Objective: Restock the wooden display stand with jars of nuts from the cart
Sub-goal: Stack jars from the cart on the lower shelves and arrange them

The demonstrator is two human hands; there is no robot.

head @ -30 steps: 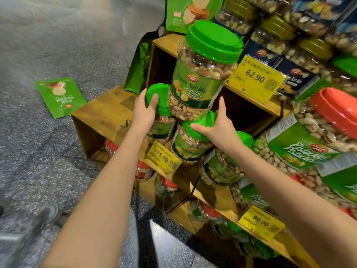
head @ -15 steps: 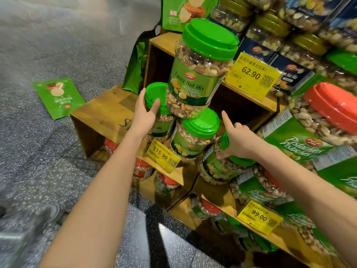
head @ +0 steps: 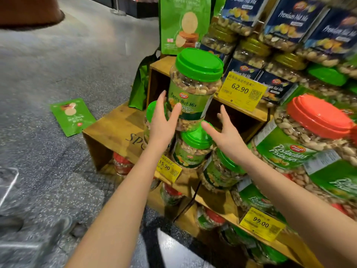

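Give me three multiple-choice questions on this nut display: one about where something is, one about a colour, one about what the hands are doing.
1. Where is the green snack packet?
A. On the floor left of the wooden stand.
B. On the top shelf.
C. In a hand.

2. What colour is the lid of the big Pistachios jar?
A. Green.
B. Red.
C. Blue.

3. How are the left hand and right hand by the Fancy Nut Mix jar?
A. Gripping its top.
B. Holding a price tag.
C. Both open.

Answers: 1 A, it lies flat there. 2 B, it shows plainly red. 3 C, straight fingers flank the jar.
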